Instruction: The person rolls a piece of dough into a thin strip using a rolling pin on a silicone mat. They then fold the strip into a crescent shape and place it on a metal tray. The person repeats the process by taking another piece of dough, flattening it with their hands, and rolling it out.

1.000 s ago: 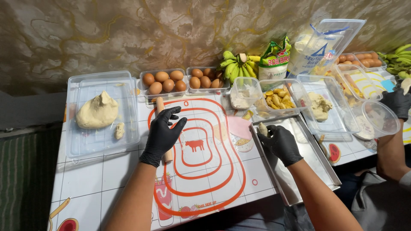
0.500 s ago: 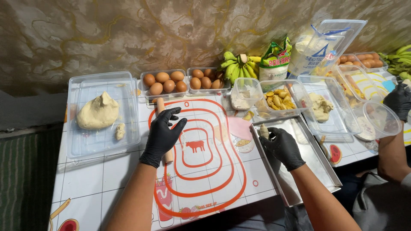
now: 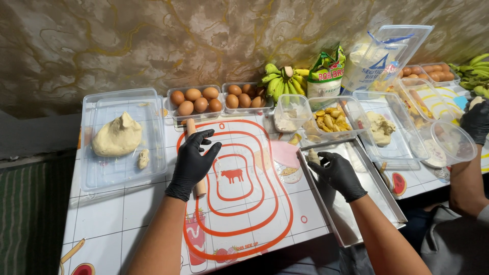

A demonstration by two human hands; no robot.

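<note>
Both my hands wear black gloves. My left hand (image 3: 193, 159) lies flat, fingers spread, on a wooden rolling pin (image 3: 191, 126) at the left edge of a white baking mat (image 3: 244, 203) with red rings. My right hand (image 3: 338, 173) pinches a small pale piece of dough (image 3: 313, 156) over the near-left corner of a steel tray (image 3: 377, 203). A big lump of dough (image 3: 117, 136) and a small bit (image 3: 143, 159) sit in a clear plastic box (image 3: 97, 175) at the left.
Two egg boxes (image 3: 196, 101), green bananas (image 3: 280, 81), a green bag (image 3: 326, 76), tubs of yellow pieces (image 3: 330, 120) and dough line the back. Another person's gloved hand (image 3: 476, 121) and arm are at the right, by a clear bowl (image 3: 448, 145).
My hands have hardly moved. The other person's gloved hand at the right edge has come a little further into view.
</note>
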